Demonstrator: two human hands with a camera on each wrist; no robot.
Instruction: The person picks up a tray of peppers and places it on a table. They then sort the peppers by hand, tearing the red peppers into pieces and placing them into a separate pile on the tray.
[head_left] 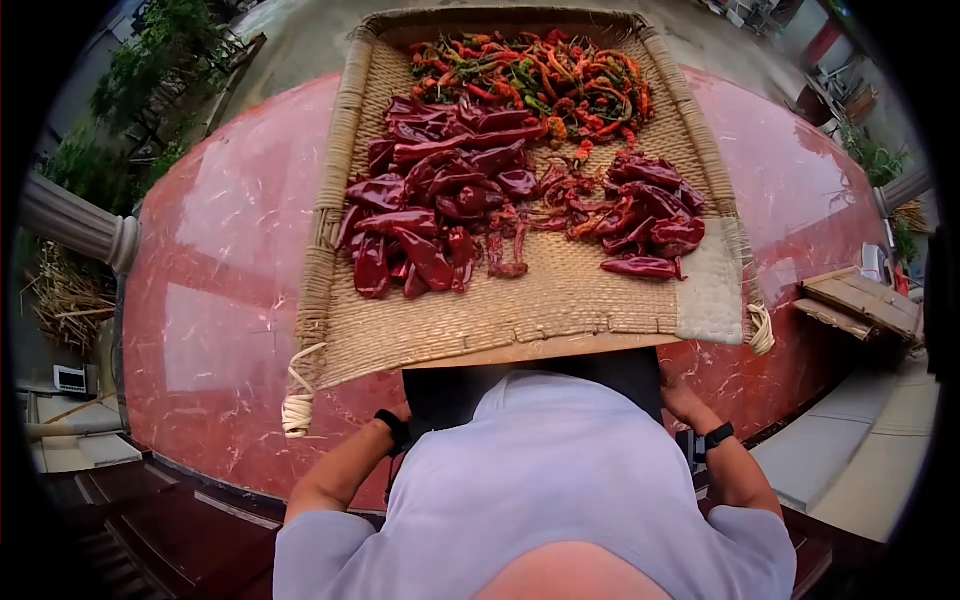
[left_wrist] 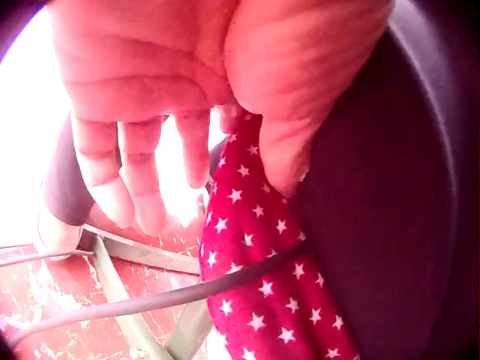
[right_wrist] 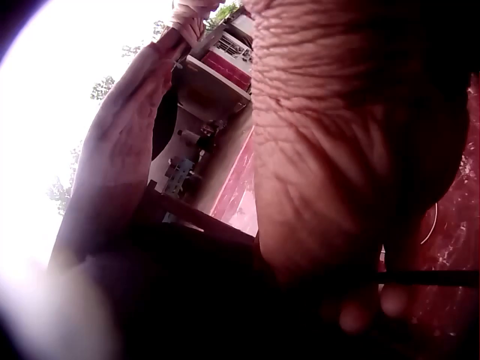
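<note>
A woven tray (head_left: pixel 480 325) holds dark red chili peppers (head_left: pixel 440 180) in a large left pile, with a smaller pile of red peppers (head_left: pixel 650 210) at right. Thin orange, green and red chilies (head_left: pixel 540 80) lie along its far end. Both hands are down beside the person's body, below the tray's near edge. In the left wrist view the left hand (left_wrist: pixel 180 75) hangs with loose fingers, its thumb over red star-patterned cloth (left_wrist: pixel 262 285). My right hand (right_wrist: pixel 322 165) is mostly in shadow, two fingertips showing low; the head view shows it (head_left: pixel 683 398) beside dark clothing.
Red marble-patterned surface (head_left: pixel 220 290) spreads around the tray. Pale columns (head_left: pixel 85 225) stand at the sides, with plants behind. Wooden boards (head_left: pixel 865 300) lie at the right. Metal legs (left_wrist: pixel 127 300) and a cable (left_wrist: pixel 150 301) show below the left hand.
</note>
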